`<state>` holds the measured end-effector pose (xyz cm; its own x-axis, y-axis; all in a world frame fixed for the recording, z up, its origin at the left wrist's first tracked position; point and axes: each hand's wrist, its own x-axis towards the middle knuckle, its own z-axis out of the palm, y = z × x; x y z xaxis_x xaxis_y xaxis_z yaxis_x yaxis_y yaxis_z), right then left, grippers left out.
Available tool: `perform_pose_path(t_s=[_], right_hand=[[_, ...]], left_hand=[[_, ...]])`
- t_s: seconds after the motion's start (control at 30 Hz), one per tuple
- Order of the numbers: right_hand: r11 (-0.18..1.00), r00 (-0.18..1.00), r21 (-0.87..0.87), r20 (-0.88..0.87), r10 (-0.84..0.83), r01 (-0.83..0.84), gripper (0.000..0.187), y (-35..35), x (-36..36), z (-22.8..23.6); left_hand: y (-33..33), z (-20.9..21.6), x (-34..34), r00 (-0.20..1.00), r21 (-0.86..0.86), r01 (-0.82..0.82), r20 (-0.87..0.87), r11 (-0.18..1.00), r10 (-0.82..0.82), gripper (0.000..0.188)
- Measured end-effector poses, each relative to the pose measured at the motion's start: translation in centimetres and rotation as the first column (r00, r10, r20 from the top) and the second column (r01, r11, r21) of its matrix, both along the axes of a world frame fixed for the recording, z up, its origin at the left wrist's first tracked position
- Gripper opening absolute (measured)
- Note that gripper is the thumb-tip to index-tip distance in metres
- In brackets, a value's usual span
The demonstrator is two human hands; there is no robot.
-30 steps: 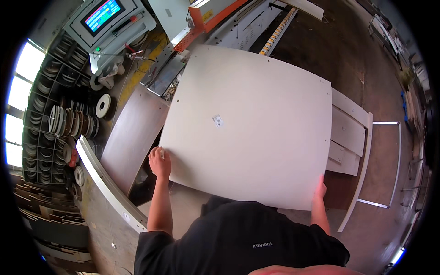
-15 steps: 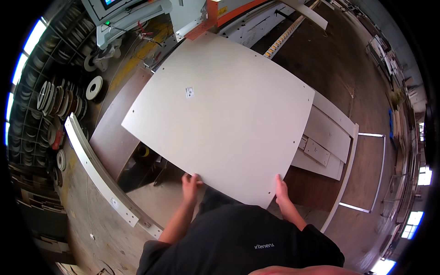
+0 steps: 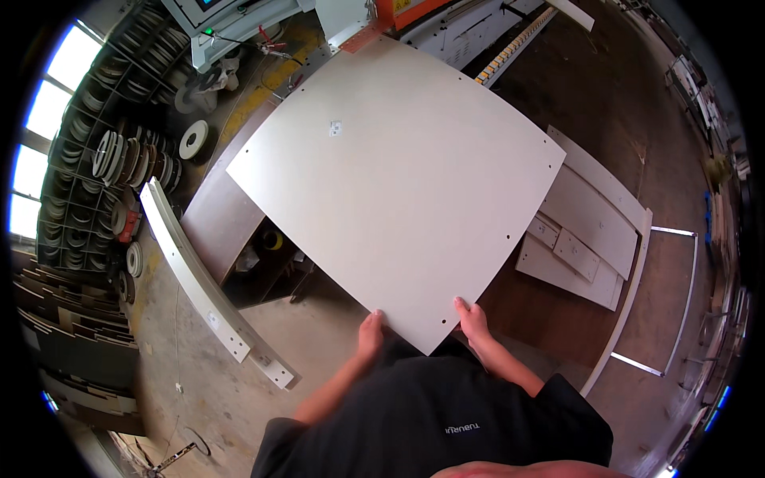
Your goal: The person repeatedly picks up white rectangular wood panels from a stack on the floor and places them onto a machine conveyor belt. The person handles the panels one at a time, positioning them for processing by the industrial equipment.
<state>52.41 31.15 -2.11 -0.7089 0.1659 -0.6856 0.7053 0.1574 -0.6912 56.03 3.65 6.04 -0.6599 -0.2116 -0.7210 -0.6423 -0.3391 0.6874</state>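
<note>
A large pale board (image 3: pixel 398 175) with small drilled holes near its edges and a square label lies in front of me, one corner pointing at my body. My left hand (image 3: pixel 371 331) grips its lower left edge, thumb on top and fingers hidden beneath. On the other side of that near corner, my right hand (image 3: pixel 471 316) holds the lower right edge, its thumb lying on the upper face. The board's far edge touches the machine's corner.
Beyond the board stands an orange and white machine (image 3: pixel 406 9) with a roller rail (image 3: pixel 514 54). Several pale panels (image 3: pixel 586 215) are stacked on the right. Long narrow strips (image 3: pixel 187 275) stand at the left, near a brown tabletop (image 3: pixel 227 199) and edging rolls (image 3: pixel 131 163) on racks.
The board has turned, so its near corner now points at my body between my hands. My left hand has shifted right along the edge, and my right hand has come slightly inward.
</note>
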Motion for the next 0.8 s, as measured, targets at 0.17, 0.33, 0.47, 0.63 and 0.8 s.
perform_pose_path(t_s=[0.17, 0.33, 0.47, 0.63, 0.8], right_hand=[[0.999, 0.999, -0.019, -0.034, 0.036, -0.037, 0.045, 0.9, -1.4, -0.4], [0.992, 0.996, -0.095, -0.006, -0.087, 0.086, 0.048, 1.2, -4.7, 4.7], [0.99, 0.99, -0.054, -0.054, -0.13, 0.127, 0.044, 3.0, -7.5, 4.9], [0.983, 0.981, -0.03, -0.076, -0.181, 0.179, 0.041, 5.1, -10.9, 4.5], [0.966, 0.97, -0.131, -0.074, -0.233, 0.222, 0.046, 7.7, -13.9, 3.5]], left_hand=[[0.3, -2.6, -0.7, 1.0, -0.021, 0.001, -0.031, 1.0, -0.002, 0.041], [2.1, -3.7, -2.8, 0.999, 0.03, -0.026, -0.046, 0.999, 0.028, 0.04], [4.5, -1.1, -6.4, 0.997, 0.057, -0.016, -0.072, 0.998, 0.02, 0.039], [5.9, -3.2, -9.9, 0.989, 0.106, 0.111, -0.111, 0.988, -0.099, 0.038], [6.6, -3.2, -13.8, 0.969, 0.146, 0.233, -0.121, 0.961, -0.217, 0.037]])
